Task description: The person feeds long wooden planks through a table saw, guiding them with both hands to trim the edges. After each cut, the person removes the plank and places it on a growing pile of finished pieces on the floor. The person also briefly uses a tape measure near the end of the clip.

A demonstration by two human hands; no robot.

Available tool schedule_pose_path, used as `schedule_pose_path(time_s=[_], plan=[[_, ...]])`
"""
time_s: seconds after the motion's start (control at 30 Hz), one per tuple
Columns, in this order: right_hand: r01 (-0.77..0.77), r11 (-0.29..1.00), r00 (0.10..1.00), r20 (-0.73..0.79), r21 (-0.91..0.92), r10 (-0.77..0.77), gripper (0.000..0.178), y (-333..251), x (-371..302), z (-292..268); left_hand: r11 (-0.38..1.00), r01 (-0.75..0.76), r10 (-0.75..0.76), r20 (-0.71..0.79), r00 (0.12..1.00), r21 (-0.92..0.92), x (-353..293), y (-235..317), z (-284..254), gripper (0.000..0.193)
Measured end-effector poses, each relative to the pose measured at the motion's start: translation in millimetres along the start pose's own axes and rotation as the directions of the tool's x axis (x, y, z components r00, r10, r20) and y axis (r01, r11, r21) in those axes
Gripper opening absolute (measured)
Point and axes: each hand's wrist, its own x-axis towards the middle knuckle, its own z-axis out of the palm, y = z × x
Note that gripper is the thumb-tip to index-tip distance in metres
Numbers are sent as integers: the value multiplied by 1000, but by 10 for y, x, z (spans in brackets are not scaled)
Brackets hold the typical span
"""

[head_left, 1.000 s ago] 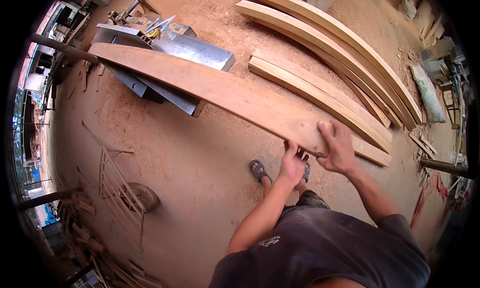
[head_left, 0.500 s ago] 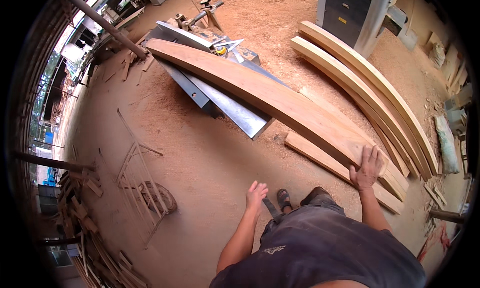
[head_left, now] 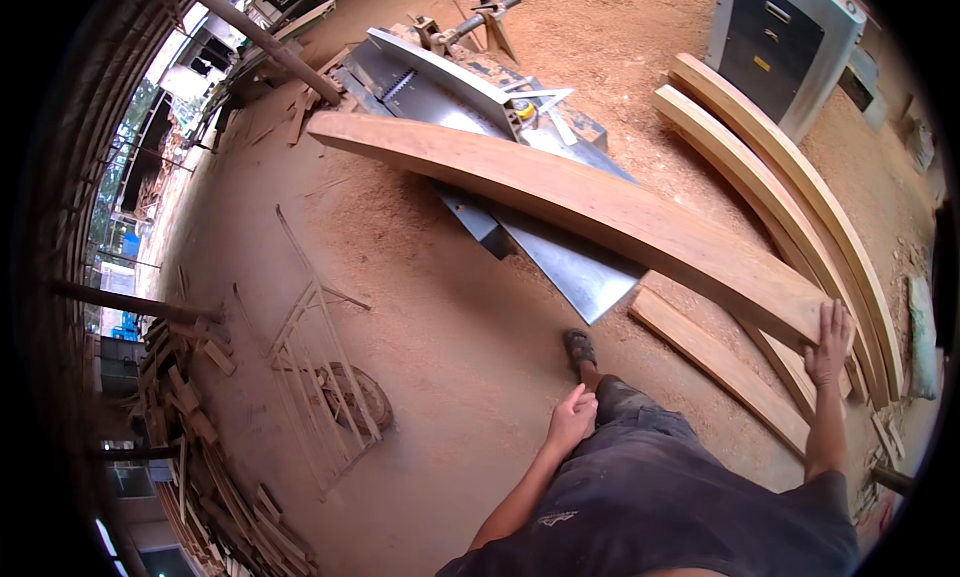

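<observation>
A long, thick, slightly curved wooden plank (head_left: 560, 192) lies slantwise across the steel jointer (head_left: 590, 267). Its far left end juts out past the machine's near side. My right hand (head_left: 829, 345) holds the plank's near right end, fingers over the top face and thumb at the side edge. Low in front of my thigh, my left hand (head_left: 572, 421) touches no wood; its fingers are loosely curled with nothing seen in them. Behind the plank, the jointer's fence (head_left: 440, 77) and toothed cutter slot show. A yellow tape measure (head_left: 523, 109) and a pale set square (head_left: 548, 99) rest there.
Curved beams (head_left: 790, 157) lie on the right, near a grey metal cabinet (head_left: 775, 52). A straight board (head_left: 715, 367) is on the floor beside my legs. At left stand a wheeled metal frame cart (head_left: 330, 387) and a scrap wood pile (head_left: 200, 427). Sawdust covers the floor.
The plank has shifted and turned on the jointer, uncovering the cutter slot; my right hand stays at its end. My left hand has curled in, and one foot has stepped forward.
</observation>
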Motion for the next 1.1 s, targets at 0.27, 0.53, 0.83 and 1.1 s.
schedule_pose_path(time_s=[0.27, 0.53, 0.83, 1.1], plan=[[-399, 916, 915, 48, -34, 401, 81, 69, 1321, 829, 954, 141, -12, -437, 899, 264, -83, 100, -2054, 60], [74, 804, 979, -195, 590, 53, 68, -3952, 1625, 30, 986, 166, -93, -709, 700, 35, -259, 376, -3591, 69], [-208, 705, 882, 442, 678, -164, 51, -5945, 572, -300, 703, -49, 423, -361, 831, 709, 1733, 1673, -6140, 114], [-569, 743, 561, 827, 352, 38, 55, -7067, -800, -1133, -80, -313, 517, 308, 799, 946, 3687, 3163, -7343, 129]])
